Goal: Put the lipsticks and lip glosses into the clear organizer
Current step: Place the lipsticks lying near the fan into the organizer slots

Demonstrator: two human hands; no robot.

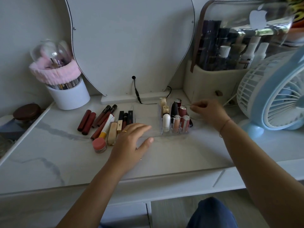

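Head: left hand (pixel 131 140) touches clear organizer (pixel 146 116), right hand (pixel 209 111) seemingly pinches it.

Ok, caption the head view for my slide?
Left hand rests on the clear organizer, right hand at its far corner; loose lipsticks beside.

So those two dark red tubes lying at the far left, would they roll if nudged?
Probably: the dark red tubes look round and lie flat on the smooth tabletop, so a sideways nudge could roll them. They look rigid and small, so likely light and easy to lift.
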